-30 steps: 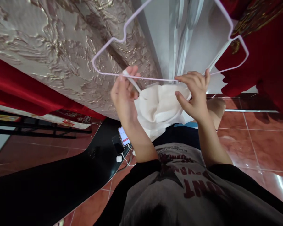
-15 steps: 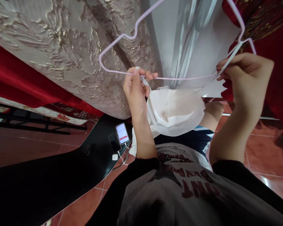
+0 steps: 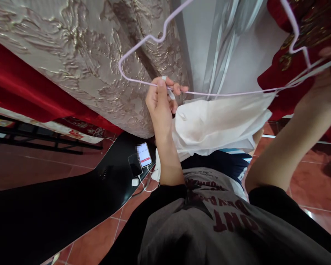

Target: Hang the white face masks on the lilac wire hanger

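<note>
A lilac clothes hanger [image 3: 226, 94] hangs in front of me, its top beyond the upper edge of the view. My left hand [image 3: 160, 97] is closed around its lower bar left of the middle, pinching a white strap [image 3: 171, 94] against it. Below the bar droops a white cloth garment [image 3: 220, 119] with thin straps. At the right edge my right hand [image 3: 327, 82], smeared and partly cut off, grips the other strap [image 3: 298, 78], pulled taut past the hanger's right corner. The fingertips of that hand are hard to make out.
A patterned beige curtain [image 3: 79, 55] and red drapes [image 3: 22, 88] hang on the left, with another red drape [image 3: 287, 66] on the right. Two phones [image 3: 145, 155] with cables and a small white case [image 3: 135, 182] lie on a black seat [image 3: 71, 195]. Red floor tiles [image 3: 93, 235] show below.
My right hand has moved outward to the right, drawing the strap with it. The white garment is now stretched wider along the bar. My left hand keeps its grip, nearly in place.
</note>
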A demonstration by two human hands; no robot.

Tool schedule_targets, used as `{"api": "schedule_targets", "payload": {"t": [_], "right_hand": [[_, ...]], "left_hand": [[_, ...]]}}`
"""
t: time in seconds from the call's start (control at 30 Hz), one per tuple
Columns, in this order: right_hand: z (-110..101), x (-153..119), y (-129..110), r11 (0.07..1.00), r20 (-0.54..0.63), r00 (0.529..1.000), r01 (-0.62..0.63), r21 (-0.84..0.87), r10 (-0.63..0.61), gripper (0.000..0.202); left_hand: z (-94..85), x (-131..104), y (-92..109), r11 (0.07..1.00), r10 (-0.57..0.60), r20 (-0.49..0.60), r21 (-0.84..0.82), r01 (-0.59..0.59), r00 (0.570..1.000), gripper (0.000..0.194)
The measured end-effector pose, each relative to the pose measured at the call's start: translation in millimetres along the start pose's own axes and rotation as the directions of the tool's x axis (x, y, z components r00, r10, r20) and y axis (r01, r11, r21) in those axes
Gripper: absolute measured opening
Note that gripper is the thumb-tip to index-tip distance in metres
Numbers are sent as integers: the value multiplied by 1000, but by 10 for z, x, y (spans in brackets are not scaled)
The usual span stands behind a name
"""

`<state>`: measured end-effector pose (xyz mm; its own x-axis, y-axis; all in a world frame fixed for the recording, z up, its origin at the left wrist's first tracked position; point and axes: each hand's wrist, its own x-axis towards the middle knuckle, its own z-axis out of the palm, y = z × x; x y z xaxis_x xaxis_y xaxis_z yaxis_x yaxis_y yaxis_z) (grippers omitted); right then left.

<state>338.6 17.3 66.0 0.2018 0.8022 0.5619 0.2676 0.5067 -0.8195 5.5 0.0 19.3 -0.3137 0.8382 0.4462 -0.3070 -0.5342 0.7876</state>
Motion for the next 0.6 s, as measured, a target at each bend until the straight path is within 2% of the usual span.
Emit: {"api": "schedule_targets", "payload": {"t": [0.1, 0.17, 0.2, 0.27, 0.3, 0.33, 0.37, 0.43, 0.5, 0.53, 0.6], "right_hand": [[163, -363, -92, 998, 21, 998, 67, -3, -67, 77], [235, -587, -86, 987, 13, 986, 163, -5, -163, 76], [255, -659, -64, 971, -28, 970, 239, -11, -240, 73], [294, -712, -10, 912, -176, 896, 408, -43, -409, 63], [323, -705, 8, 886, -235, 856, 459, -67, -461, 58], [364, -686, 14, 878, -239, 845, 469, -95, -477, 54], [415, -667, 10, 888, -181, 870, 441, -131, -459, 49], [539, -648, -15, 909, 67, 941, 337, -245, -331, 42], [661, -677, -26, 882, 249, 943, 301, -362, -219, 39], [710, -705, -18, 867, 267, 940, 308, -393, -213, 39], [769, -772, 17, 855, 233, 942, 321, -408, -243, 38]], "left_hand": [[-7, -6, -24, 999, -29, 2, 23, 29, 1000, 33], [-13, -11, -47, 995, -76, 9, 62, 76, 997, 37], [-14, -17, -56, 993, -94, 14, 75, 92, 996, 39], [-7, -38, -60, 990, -112, 23, 89, 110, 993, 41], [1, -53, -52, 989, -115, 23, 92, 112, 993, 41], [12, -69, -37, 989, -114, 25, 94, 111, 993, 40], [22, -85, -17, 989, -113, 30, 95, 109, 993, 39], [28, -111, 31, 991, -108, 42, 86, 104, 993, 33], [-12, -116, 63, 993, -88, 39, 86, 85, 995, 22], [-57, -108, 65, 993, -66, 17, 103, 64, 998, 16], [-201, -73, 39, 981, 31, -77, 193, -16, 997, 21]]}}
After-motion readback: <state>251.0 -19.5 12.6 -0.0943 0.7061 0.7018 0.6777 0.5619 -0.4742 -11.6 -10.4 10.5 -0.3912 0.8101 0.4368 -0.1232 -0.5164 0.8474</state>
